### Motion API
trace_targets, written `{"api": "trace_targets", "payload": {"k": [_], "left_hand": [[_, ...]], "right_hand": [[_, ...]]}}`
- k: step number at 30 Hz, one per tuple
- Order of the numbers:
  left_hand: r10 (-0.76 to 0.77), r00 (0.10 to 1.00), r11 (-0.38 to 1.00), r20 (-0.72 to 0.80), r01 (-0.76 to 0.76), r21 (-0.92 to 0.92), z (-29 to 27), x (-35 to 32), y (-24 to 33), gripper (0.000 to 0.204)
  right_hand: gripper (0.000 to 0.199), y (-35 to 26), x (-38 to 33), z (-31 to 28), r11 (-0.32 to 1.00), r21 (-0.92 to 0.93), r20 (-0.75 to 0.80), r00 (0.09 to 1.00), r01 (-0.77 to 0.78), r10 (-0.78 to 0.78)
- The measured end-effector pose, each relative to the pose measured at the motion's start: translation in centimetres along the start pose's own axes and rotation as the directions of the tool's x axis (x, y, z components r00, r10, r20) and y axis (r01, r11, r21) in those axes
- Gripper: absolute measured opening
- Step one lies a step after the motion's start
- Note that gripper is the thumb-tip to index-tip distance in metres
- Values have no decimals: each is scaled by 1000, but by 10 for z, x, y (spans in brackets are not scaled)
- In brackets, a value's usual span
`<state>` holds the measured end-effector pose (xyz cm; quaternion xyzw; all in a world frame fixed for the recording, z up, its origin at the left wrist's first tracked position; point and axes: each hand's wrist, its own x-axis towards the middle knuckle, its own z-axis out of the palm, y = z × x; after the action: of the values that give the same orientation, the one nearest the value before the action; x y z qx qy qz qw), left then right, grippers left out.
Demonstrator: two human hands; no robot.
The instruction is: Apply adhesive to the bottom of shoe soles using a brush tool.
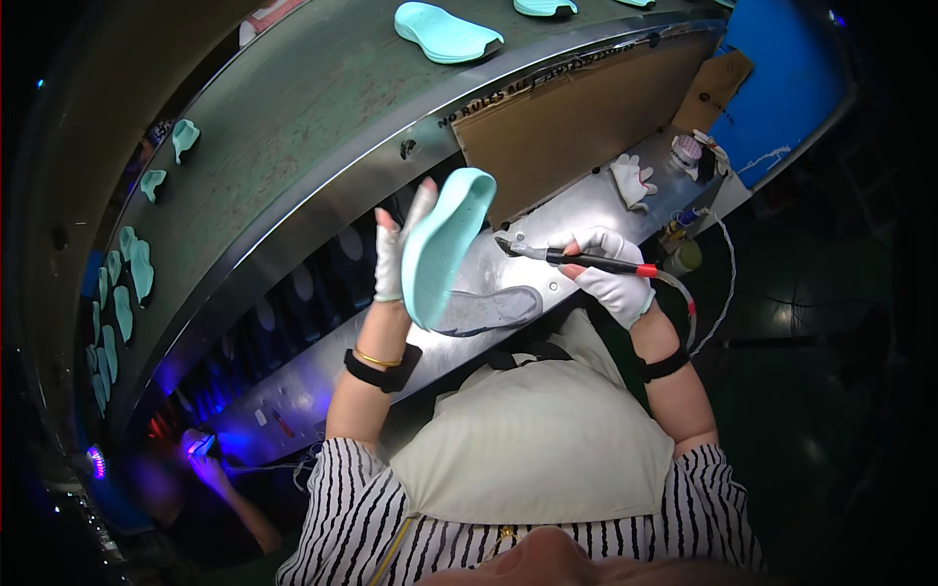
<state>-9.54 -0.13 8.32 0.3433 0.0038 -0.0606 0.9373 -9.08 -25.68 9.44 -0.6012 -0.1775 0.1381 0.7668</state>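
A turquoise shoe sole [437, 256] stands tilted in front of me, with my left hand [389, 256] closed on it; most of the fingers are hidden behind the sole. Cut-off white gloves cover both hands. My right hand [616, 285] grips a brush [611, 264] with a black handle and a red end, from which a tube trails. The dark bristle tip points at the sole and is apart from it. Below, a grey insole-shaped piece [498, 309] lies on the metal bench [576, 217].
A green conveyor belt [322, 98] carries several turquoise soles [445, 32] beyond the bench. Cardboard [586, 117] lines its side. A spare white glove [633, 182] and a small jar [684, 259] are at right. A co-worker's hand [207, 469] shows at lower left in purple light.
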Motion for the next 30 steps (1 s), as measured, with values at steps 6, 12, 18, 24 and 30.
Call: {"api": "trace_targets", "payload": {"k": [6,12,18,24,30], "left_hand": [[-283,947,873,151,319,-368,-34,-13,-66,64],[-123,959,921,255,206,-332,-7,-12,-103,64],[-146,988,972,-56,132,-192,-2,-14,-105,74],[-155,977,974,-149,126,-187,-13,-7,-110,72],[-28,998,880,47,47,-473,-14,-2,-106,72]], "right_hand": [[18,24,0,11,991,-19,-140,982,-132,128],[15,43,28,15,984,-117,-304,938,136,-166],[13,30,19,27,905,-408,-57,986,117,-154],[12,30,19,27,795,-493,14,917,353,-398],[15,22,-1,31,786,-503,154,932,360,-328]]}}
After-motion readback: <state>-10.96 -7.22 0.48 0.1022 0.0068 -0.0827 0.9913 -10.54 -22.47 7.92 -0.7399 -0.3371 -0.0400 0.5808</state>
